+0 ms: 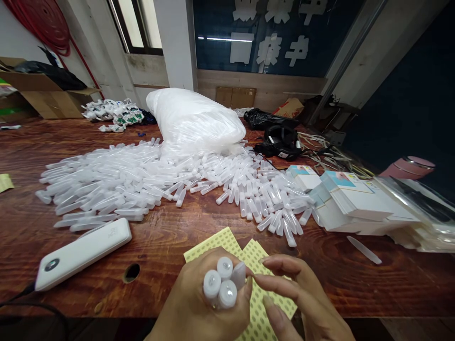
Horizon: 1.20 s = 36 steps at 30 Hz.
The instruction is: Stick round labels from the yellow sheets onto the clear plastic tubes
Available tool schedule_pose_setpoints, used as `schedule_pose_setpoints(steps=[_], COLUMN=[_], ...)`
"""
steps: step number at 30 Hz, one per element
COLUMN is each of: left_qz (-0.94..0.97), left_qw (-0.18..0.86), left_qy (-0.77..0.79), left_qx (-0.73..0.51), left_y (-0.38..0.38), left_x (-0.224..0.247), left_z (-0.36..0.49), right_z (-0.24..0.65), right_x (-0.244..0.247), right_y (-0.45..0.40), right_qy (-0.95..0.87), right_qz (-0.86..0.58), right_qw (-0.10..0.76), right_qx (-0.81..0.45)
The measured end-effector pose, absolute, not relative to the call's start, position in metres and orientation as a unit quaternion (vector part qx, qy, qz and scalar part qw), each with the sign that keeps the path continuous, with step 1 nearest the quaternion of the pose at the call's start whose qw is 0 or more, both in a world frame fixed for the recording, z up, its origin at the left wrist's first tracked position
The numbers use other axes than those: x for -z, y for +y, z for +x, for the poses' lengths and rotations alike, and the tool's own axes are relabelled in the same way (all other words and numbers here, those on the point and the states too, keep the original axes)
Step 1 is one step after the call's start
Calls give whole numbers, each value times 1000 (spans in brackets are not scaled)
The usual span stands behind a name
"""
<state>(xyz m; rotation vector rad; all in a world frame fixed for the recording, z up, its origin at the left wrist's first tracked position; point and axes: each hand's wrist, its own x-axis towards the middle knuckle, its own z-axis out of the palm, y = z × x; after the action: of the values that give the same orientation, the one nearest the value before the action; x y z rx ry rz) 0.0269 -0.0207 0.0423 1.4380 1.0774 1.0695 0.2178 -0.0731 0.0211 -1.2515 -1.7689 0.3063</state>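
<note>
Over the sticker sheets (pixel 259 312), the left hand (pixel 195 310) clasps tubes (pixel 228 294); the right hand (pixel 311 303) spreads its fingers. Stickering, apparently; next needs precise fingertips.

Tube pile (pixel 106 180), mid-desk (pixel 170 241)
Bag (pixel 199 118) behind pile; corded device (pixel 85 253) front left; box stack (pixel 366 203) right of pile; sticker sheets (pixel 259 327) front centre.
</note>
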Motion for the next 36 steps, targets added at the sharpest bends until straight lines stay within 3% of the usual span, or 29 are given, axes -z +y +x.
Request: schedule_pose_setpoints(steps=[5,10,17,25,29,33,36], left_qz=[672,613,513,528,439,251,114], left_qw=[419,485,569,587,659,799,838], left_qy=[460,467,510,486,488,413,382], left_qx=[-403,-415,-392,-375,-366,-359,-373], left_y=[-18,-19,-24,-25,-25,-23,-22], left_x=[-43,-39,-43,-44,-53,-49,-38], left_z=[27,29,36,35,36,34,33], right_z=[224,223,216,199,205,209,210], right_x=[-21,-24,-30,-46,-41,-40,-44], right_y=[-73,-71,-64,-54,-56,-59,-60], right_qy=[-769,-771,-731,-696,-683,-651,-637], right_qz=[-493,-505,-531,-530,-530,-529,-523], right_qw=[407,384,429,483,499,502,487], right_qx=[0,56,5,15,-55,-210,-289])
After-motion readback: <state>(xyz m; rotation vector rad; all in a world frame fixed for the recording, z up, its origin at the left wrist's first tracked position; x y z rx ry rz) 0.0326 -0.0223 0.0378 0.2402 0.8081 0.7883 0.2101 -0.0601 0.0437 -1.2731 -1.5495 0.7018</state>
